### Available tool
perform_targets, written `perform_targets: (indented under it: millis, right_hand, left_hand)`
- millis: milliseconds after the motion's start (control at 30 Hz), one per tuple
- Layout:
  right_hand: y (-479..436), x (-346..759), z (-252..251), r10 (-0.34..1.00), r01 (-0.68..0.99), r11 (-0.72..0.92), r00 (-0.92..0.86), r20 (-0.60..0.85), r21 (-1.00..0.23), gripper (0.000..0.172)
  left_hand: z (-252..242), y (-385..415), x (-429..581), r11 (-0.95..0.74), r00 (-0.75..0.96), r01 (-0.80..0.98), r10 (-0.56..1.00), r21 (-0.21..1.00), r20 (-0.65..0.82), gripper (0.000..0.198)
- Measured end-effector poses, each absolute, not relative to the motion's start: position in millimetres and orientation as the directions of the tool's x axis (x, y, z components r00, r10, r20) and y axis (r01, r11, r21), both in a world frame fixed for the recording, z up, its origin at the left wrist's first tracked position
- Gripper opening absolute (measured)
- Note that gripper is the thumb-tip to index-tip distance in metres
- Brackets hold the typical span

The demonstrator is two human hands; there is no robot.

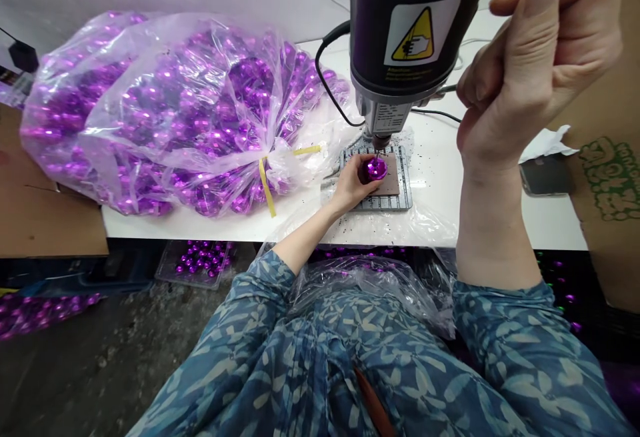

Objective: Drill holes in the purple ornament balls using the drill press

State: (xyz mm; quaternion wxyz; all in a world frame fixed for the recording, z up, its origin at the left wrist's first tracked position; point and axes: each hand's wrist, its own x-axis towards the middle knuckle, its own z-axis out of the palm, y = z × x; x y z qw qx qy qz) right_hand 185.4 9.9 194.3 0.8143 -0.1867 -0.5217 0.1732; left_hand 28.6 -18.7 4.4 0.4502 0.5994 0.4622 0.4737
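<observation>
Between the thumb and fingers of my left hand (354,183) is a shiny purple ball (377,169), held on a brown board (391,182). The board lies on the slotted metal base (406,190) of a bench drill press (400,30). Just above the ball is the drill's chuck (381,142), its bit at or very near the ball's top; I cannot tell whether it has entered. Raised at the right of the drill's black housing, my right hand (535,63) is closed around the feed lever (447,89), most of which the fingers hide.
A large tied plastic bag of purple balls (180,110) fills the table's left side. A phone (545,175) lies near a cardboard box (610,177) at right. Below the table's front edge sits a clear tray of small purple balls (200,260). Dark cables run behind the drill.
</observation>
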Motion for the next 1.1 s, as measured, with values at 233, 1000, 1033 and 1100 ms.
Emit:
perform_targets:
  millis: [233,1000,1033,1100]
  right_hand:
    - [8,188,186,0.457,-0.029,0.874,0.389,0.800,-0.485,0.041]
    - [23,195,116,0.208,0.114,0.946,0.508,0.836,-0.305,0.037]
    - [25,196,114,0.203,0.118,0.946,0.512,0.834,-0.302,0.036]
    - [28,198,110,0.193,0.128,0.945,0.523,0.830,-0.301,0.037]
  left_hand:
    - [-6,-16,31,-0.143,0.129,0.071,0.983,0.987,0.133,0.057]
    - [-4,-21,30,-0.091,0.125,-0.006,0.988,0.996,0.091,0.064]
    - [-4,-21,30,-0.085,0.124,-0.010,0.989,0.996,0.085,0.065]
    - [-3,-22,31,-0.073,0.117,-0.019,0.990,0.997,0.074,0.064]
